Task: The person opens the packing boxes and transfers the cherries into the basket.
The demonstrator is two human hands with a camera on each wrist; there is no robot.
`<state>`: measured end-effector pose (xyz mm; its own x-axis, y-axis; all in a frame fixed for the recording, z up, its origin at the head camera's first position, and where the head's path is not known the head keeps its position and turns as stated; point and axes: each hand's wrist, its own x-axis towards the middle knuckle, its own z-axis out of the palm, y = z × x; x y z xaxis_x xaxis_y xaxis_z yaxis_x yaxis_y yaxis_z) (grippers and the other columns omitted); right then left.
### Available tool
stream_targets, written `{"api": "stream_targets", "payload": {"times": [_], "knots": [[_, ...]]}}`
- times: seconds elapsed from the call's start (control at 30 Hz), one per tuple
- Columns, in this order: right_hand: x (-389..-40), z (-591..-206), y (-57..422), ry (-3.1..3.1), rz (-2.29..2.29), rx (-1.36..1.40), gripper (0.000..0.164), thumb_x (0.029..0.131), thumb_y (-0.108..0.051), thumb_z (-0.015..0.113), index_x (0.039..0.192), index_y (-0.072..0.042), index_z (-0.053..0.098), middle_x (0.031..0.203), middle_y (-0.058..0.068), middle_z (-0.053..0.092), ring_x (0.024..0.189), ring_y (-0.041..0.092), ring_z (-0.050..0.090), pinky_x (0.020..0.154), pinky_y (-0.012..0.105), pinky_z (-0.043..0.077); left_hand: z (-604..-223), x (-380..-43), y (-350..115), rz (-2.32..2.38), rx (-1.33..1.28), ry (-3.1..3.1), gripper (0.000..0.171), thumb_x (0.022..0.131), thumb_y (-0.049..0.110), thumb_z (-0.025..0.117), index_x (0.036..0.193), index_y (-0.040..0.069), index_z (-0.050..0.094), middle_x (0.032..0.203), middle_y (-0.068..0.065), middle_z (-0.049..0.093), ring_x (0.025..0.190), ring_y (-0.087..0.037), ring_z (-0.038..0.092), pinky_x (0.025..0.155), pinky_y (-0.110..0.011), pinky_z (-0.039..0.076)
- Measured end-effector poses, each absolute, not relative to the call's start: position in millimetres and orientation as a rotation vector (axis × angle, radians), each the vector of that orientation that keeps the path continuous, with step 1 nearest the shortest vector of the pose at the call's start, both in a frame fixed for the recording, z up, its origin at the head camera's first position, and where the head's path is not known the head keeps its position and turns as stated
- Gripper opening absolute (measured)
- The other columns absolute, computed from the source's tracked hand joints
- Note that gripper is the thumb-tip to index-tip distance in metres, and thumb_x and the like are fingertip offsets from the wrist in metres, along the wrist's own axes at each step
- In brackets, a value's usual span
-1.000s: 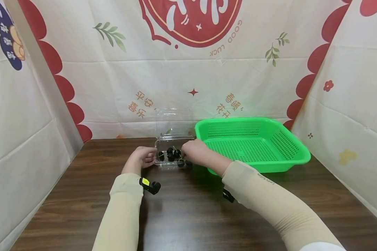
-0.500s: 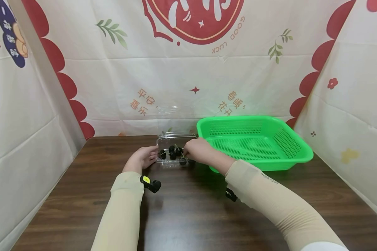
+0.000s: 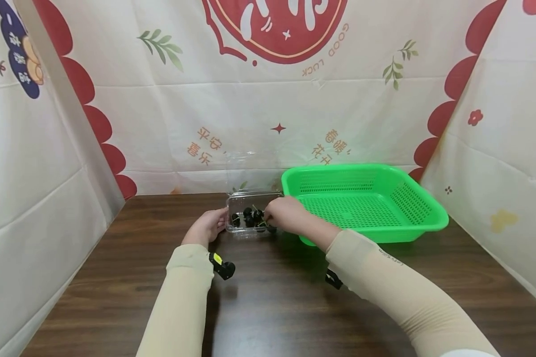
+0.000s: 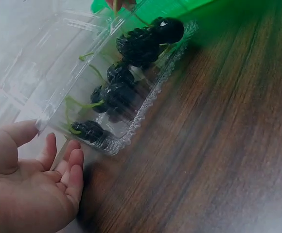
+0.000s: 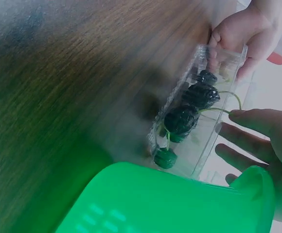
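A clear plastic clamshell box [image 3: 241,228], its lid raised, holds several dark cherries [image 3: 248,218] with long green stems. My left hand [image 3: 209,225] is at the box's left end. In the left wrist view the thumb [image 4: 22,131] touches the near corner, and the other fingers rest loosely by the end wall. My right hand [image 3: 290,215] reaches over the box's right end. In the right wrist view a stem [image 5: 214,109] runs to its thumb tip, where it seems pinched; the cherries below sit in the box. The head view hides the right fingertips.
A green perforated plastic basket [image 3: 362,233] stands just right of the box, its near left rim close under my right forearm. Behind the box, a printed cloth [image 3: 178,109] hangs at the back edge of the dark wooden table [image 3: 277,307].
The head view has shifted slightly. Both hands stay at the box, with the right fingers still among the cherries at its right end. The box and basket keep their places.
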<state>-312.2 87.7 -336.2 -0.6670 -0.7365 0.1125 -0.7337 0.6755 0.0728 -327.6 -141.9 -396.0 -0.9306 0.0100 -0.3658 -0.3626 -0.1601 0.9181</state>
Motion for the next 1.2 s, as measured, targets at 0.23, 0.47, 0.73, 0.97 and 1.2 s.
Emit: {"api": "stream_targets", "payload": {"times": [0.23, 0.47, 0.73, 0.97, 1.2], "knots": [[-308, -330, 90, -2.750, -0.017, 1.189, 0.019, 0.088, -0.005, 0.066, 0.077, -0.015, 0.076, 0.072, -0.006, 0.067, 0.061, 0.009, 0.056, 0.055, 0.026, 0.040, -397, -326, -143, 2.190, -0.399, 1.837, 0.021, 0.104, 0.017, 0.049, 0.108, -0.002, 0.057, 0.071, 0.002, 0.057, 0.067, -0.009, 0.053, 0.074, -0.022, 0.045], [-312, -316, 94, -2.763, 0.044, 1.133, 0.010, 0.089, -0.011, 0.070, 0.087, -0.017, 0.079, 0.082, -0.008, 0.071, 0.071, 0.008, 0.063, 0.064, 0.028, 0.049, -399, -328, -144, 2.159, -0.336, 1.890, 0.028, 0.105, 0.018, 0.045, 0.118, -0.006, 0.050, 0.070, 0.003, 0.052, 0.063, -0.007, 0.049, 0.067, -0.019, 0.044], [-316, -294, 102, -2.847, 0.214, 1.028, 0.010, 0.090, -0.013, 0.070, 0.096, -0.014, 0.078, 0.100, 0.001, 0.073, 0.085, 0.016, 0.067, 0.074, 0.030, 0.054, -404, -332, -145, 2.130, -0.295, 1.929, 0.027, 0.106, 0.018, 0.042, 0.119, -0.006, 0.048, 0.074, 0.002, 0.053, 0.069, -0.009, 0.050, 0.066, -0.020, 0.044], [-322, -275, 115, -2.898, 0.400, 0.955, 0.014, 0.093, -0.013, 0.067, 0.101, -0.009, 0.077, 0.106, 0.003, 0.072, 0.091, 0.018, 0.066, 0.077, 0.033, 0.053, -403, -332, -147, 2.113, -0.300, 1.922, 0.028, 0.107, 0.019, 0.041, 0.119, -0.005, 0.047, 0.077, 0.000, 0.052, 0.069, -0.010, 0.049, 0.070, -0.022, 0.043], [-327, -262, 132, -2.924, 0.572, 0.846, 0.016, 0.094, -0.012, 0.065, 0.104, -0.004, 0.075, 0.103, 0.008, 0.072, 0.092, 0.022, 0.067, 0.083, 0.039, 0.052, -401, -331, -146, 2.098, -0.282, 1.924, 0.025, 0.107, 0.019, 0.040, 0.113, -0.003, 0.049, 0.077, 0.000, 0.053, 0.070, -0.010, 0.048, 0.071, -0.023, 0.043]]}}
